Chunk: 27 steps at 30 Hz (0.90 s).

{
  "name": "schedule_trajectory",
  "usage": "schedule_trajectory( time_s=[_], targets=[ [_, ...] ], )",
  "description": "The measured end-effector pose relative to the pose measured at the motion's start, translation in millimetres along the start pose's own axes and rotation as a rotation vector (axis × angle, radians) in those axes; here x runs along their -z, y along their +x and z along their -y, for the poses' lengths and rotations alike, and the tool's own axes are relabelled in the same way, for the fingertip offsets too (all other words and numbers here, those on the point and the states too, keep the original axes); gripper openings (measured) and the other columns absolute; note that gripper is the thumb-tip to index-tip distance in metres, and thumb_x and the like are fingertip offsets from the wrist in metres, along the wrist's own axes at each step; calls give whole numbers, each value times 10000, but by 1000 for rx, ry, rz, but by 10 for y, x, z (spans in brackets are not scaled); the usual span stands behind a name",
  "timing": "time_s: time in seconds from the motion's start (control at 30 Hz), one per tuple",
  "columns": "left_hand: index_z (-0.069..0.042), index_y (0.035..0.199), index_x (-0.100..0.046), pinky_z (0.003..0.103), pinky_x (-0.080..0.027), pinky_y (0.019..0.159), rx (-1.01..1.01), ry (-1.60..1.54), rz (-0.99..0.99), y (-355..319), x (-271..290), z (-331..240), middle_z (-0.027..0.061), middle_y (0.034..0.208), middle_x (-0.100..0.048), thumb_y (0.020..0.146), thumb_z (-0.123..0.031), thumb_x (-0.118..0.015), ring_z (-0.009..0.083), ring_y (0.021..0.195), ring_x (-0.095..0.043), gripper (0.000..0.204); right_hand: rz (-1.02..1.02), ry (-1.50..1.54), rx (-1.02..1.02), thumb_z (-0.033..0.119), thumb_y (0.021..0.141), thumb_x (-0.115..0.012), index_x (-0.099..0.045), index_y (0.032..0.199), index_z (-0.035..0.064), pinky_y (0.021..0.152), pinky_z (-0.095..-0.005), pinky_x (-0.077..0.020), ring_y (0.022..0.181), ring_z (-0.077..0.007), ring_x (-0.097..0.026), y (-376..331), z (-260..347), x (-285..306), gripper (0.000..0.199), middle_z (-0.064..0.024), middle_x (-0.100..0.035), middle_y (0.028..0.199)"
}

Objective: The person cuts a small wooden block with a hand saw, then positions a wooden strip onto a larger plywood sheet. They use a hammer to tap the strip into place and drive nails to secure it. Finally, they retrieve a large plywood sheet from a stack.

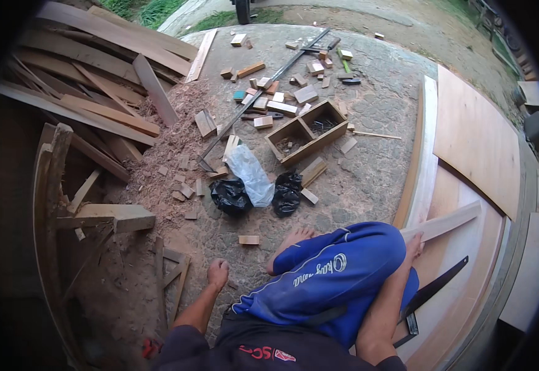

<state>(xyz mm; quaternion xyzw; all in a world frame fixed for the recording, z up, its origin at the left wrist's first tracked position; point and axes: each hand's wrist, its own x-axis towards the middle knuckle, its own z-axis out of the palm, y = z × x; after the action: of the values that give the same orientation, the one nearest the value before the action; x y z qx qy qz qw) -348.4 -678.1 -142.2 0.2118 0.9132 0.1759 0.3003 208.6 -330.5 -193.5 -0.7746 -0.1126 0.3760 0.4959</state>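
My left hand [218, 274] is closed in a fist low over the floor, left of my bent legs; whatever it may hold is hidden. A small wood block [249, 240] lies just beyond it. Beside my raised knee, my right hand [415, 243] is closed on the near end of a pale wood strip [445, 222], its fingers partly hidden. The strip reaches right over large wood boards [427, 179]. Nearer to me, a handsaw [436, 289] with a dark blade lies on these boards under my right forearm.
Ahead are a two-compartment wooden box [314, 148] with nails, a clear plastic bag [251, 176], black bags [230, 196], a long metal bar clamp [269, 82] and several wood offcuts [305, 94]. Planks [90, 59], shavings [167, 133] and a wooden frame [50, 191] stand left.
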Motion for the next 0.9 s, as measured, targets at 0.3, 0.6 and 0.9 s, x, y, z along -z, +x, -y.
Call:
schedule_trajectory(
  time_s=[0.3,0.6,0.9],
  targets=[
    [11,1048,-626,276,-505,549,-428,-190,136,-52,-289,-580,68,789,-654,991,-134,-563,143,648,-622,169,-76,205,62,306,1005,-559,-421,1486,11,1001,-432,-489,1219,-370,-587,-495,666,-594,582,-249,-568,1380],
    [18,1097,-646,263,-509,732,-858,-297,439,671,-933,-3942,48,934,-661,1006,-156,-599,104,820,-606,202,-310,209,68,346,993,-564,-505,1409,-2,1017,-425,-458,1223,-350,-574,40,742,-595,545,-231,-596,1330],
    [-68,1328,-586,479,-420,1071,-1733,288,543,166,-3259,-6926,194,1368,-599,910,-244,-692,392,1271,-538,465,-366,244,170,342,1003,-579,-457,1444,-31,1038,-417,-446,1234,-332,-551,398,644,-718,590,-229,-574,1346]
  ],
)
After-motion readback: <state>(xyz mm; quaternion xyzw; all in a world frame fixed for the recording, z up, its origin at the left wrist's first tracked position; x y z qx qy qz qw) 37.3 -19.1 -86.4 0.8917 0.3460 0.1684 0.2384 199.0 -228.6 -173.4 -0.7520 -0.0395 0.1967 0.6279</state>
